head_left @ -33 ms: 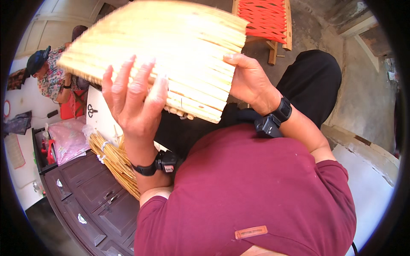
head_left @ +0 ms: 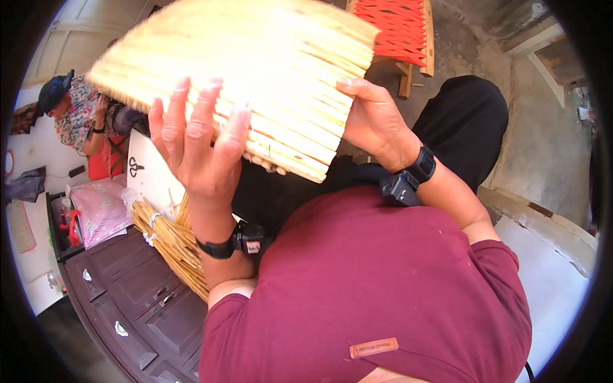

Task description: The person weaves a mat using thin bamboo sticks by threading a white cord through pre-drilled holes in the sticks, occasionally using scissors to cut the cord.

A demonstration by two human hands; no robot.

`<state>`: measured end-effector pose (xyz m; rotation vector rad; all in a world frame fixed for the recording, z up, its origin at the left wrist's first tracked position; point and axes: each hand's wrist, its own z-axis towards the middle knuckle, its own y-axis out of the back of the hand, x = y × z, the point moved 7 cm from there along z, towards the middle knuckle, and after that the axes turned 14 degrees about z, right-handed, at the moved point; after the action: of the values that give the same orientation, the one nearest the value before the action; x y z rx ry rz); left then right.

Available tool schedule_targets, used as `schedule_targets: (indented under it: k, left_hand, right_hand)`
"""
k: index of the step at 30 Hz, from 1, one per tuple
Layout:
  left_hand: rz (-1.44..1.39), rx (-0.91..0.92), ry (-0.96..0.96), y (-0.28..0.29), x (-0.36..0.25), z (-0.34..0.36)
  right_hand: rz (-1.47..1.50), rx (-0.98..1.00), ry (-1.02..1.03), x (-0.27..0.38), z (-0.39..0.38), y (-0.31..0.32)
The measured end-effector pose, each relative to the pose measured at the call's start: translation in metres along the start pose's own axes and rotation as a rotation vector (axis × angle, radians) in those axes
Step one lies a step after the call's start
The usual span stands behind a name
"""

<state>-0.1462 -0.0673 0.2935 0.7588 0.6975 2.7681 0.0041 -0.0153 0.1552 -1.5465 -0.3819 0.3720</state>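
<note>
While the curved panel of pale bamboo slats [head_left: 249, 76] fills the upper centre of the frame, both hands brace it exactly as in the earlier view; nothing has shifted, so the work is paused in a steady hold. The left hand [head_left: 195, 150] lies flat, fingers spread against the slats. The right hand [head_left: 370, 121] clamps the panel's right edge. A bundle of cane strips [head_left: 169, 239] lies lower left.

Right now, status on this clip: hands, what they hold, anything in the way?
Left hand flat on the slat mat, fingers spread. Right hand grips its right edge. Mat raised, curved. Reed bundle below left, apart.
</note>
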Motion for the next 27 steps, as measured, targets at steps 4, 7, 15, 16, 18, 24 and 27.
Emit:
schedule_targets:
  k: [4,7,15,16,18,24,27]
  left_hand:
    - [-0.451,0.222,0.575,-0.072,0.0,-0.053]
    - [-1.456,0.441,1.394,-0.143,-0.042,-0.115]
    - [-1.762,0.908,1.673,-0.233,-0.14,-0.161]
    - [-1.834,0.905,1.69,-0.24,-0.148,-0.163]
    - [-1.911,0.909,1.711,-0.249,-0.162,-0.163]
    - [-1.638,1.008,1.492,-0.283,-0.174,-0.188]
    - [-1.693,1.024,1.481,-0.288,-0.181,-0.192]
  right_hand:
    - [-0.094,-0.003,0.299,0.053,-0.002,0.022]
    - [-0.191,-0.054,0.413,0.085,-0.004,0.06]
    - [-0.126,-0.454,0.527,0.126,-0.017,0.191]
    - [-0.156,-0.514,0.517,0.127,-0.019,0.199]
    - [-0.263,-0.554,0.453,0.125,-0.024,0.206]
    - [-0.572,-0.546,-0.104,0.057,-0.032,0.223]
    - [-0.678,-0.482,-0.516,0.029,-0.042,0.238]
